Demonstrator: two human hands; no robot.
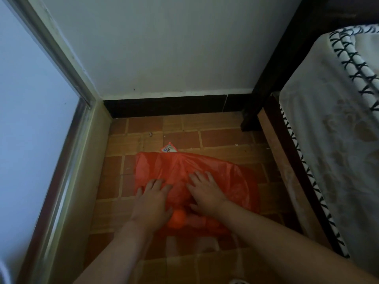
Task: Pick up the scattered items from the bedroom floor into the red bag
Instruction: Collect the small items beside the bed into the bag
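The red plastic bag point(184, 167) lies flat and crumpled on the tiled floor in the middle of the view. My left hand point(152, 198) rests palm down on its near left part, fingers spread. My right hand point(205, 191) lies flat on the bag's middle, fingers spread too. Just below my hands, at the bag's near edge, an orange round item point(177, 219) shows. A small printed wrapper point(169, 149) with red and blue marks peeks out beyond the bag's far edge.
A white wall with a dark skirting board point(170, 105) closes the far side. A metal-framed door point(67, 160) runs along the left. A bed with a white patterned cover point(332, 128) and a dark frame post point(264, 99) stands on the right. Small crumbs dot the tiles.
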